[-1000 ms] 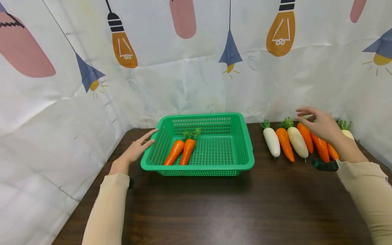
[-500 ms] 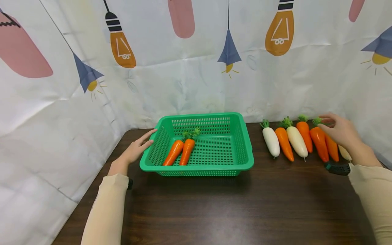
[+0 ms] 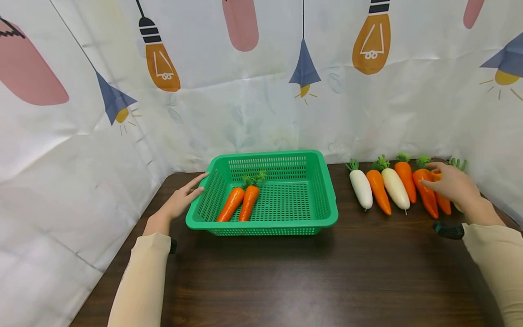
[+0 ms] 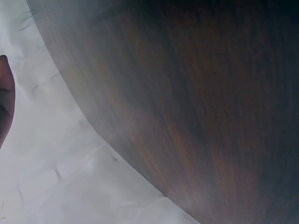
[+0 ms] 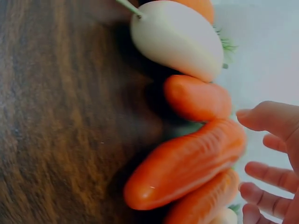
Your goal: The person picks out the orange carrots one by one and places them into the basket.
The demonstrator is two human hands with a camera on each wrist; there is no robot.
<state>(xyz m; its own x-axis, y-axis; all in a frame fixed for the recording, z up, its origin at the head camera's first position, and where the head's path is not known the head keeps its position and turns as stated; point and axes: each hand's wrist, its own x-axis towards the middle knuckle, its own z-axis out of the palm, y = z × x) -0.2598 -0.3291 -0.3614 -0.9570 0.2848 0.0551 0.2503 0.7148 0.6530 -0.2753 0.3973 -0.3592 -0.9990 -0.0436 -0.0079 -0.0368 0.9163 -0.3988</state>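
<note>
My left hand [image 3: 178,203] touches the left rim of a green plastic basket [image 3: 261,224], its fingers extended. Inside the basket lie two carrots [image 3: 249,204] with leafy tops. At the right, my right hand [image 3: 455,184] hovers over a row of carrots and white radishes, nearest a carrot [image 3: 426,195] and the carrot beside it [image 3: 443,204]. The right wrist view shows the thumb and fingers spread apart, close to a carrot [image 5: 187,165], with nothing between them. Only a finger [image 4: 5,100] of the left hand appears in the left wrist view.
Left of the right hand lie a white radish [image 3: 361,188], a carrot [image 3: 379,193], another white radish [image 3: 396,188] and a carrot [image 3: 406,181]. Green leaves [image 3: 457,163] show behind the right hand. A printed curtain [image 3: 261,113] hangs behind the dark wooden table [image 3: 261,277].
My right hand moved rightward along the row, then lowered toward the carrots at its right end. The left hand stays at the basket rim. The head view shifted slightly.
</note>
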